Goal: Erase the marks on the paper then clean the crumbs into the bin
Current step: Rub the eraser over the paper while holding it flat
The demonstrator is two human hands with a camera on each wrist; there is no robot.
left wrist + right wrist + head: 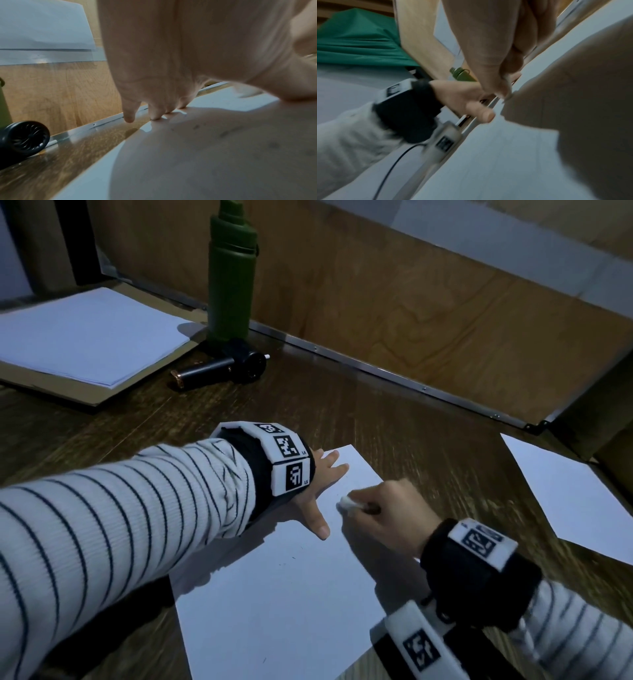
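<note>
Green water bottle (pixel 233 273) upright at 12 o'clock on bench (pixel 394 419). Black handheld fan (pixel 224 367) lying just before it. Paper stack (pixel 85 335) at 10 o'clock; loose sheet (pixel 572 498) at 3 o'clock.

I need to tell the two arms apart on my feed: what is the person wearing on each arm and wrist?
Both arms wear white ribbed sleeves with thin dark stripes. The left hand has a black wrist cuff ringed by white blocks printed with black square codes. The right hand has the same black cuff and coded blocks, with a black cord hanging below it.
</note>
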